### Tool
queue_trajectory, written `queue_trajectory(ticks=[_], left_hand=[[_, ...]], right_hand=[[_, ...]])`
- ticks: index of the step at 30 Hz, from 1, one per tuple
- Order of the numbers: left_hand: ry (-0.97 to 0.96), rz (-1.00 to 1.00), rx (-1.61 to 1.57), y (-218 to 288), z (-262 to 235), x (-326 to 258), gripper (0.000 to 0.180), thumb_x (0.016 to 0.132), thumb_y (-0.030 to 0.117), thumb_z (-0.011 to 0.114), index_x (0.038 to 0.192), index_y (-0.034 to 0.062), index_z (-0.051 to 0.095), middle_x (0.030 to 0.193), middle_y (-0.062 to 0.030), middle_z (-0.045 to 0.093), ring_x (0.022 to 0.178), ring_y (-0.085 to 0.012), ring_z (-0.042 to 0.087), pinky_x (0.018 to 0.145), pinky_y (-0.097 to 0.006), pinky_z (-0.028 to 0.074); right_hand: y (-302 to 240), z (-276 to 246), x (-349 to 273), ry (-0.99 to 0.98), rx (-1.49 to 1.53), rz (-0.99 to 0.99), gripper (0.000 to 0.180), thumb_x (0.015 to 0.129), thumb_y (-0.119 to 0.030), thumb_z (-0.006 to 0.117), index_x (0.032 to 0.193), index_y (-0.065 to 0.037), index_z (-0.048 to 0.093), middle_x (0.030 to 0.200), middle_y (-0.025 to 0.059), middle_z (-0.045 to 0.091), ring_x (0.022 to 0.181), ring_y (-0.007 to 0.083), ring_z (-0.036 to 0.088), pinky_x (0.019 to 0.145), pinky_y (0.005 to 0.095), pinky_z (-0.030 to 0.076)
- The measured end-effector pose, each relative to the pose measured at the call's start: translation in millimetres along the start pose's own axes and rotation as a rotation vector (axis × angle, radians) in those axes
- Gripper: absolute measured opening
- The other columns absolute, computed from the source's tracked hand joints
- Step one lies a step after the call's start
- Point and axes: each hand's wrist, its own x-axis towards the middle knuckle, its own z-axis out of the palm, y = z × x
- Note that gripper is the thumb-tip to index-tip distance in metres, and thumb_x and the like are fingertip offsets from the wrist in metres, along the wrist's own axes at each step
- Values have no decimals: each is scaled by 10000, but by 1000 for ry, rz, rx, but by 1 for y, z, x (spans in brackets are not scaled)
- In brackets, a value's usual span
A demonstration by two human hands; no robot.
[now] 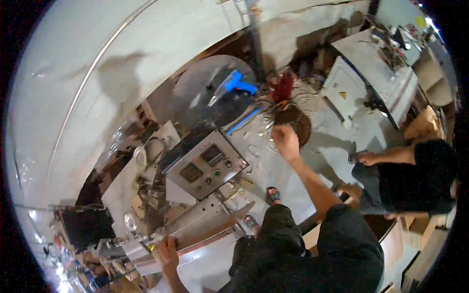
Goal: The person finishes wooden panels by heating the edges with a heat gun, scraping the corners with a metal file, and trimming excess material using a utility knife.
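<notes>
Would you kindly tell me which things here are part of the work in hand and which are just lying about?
In hand:
- right hand reaching to the clear plastic by the round tray
- left hand on the machine's metal edge
- control panel

Lying about:
- blue tool
- white cabinet
- a seated person

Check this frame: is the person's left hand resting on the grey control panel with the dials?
No: the left hand grips the edge of the long metal machine part low in the view, well below the grey control panel.
</notes>
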Motion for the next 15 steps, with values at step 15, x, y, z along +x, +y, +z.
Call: queue_trajectory(ticks=[15], left_hand=[[-4, -81, 155, 15, 8, 16, 298, 1016, 326, 607, 825, 167, 771, 747, -62, 765, 705, -365, 693, 666, -506, 497]], right_hand=[[104, 211, 282, -395, -630, -20, 844, 893, -361, 813, 1573, -15, 453, 1565, 223, 542, 1426, 443, 543, 1161, 548, 500]])
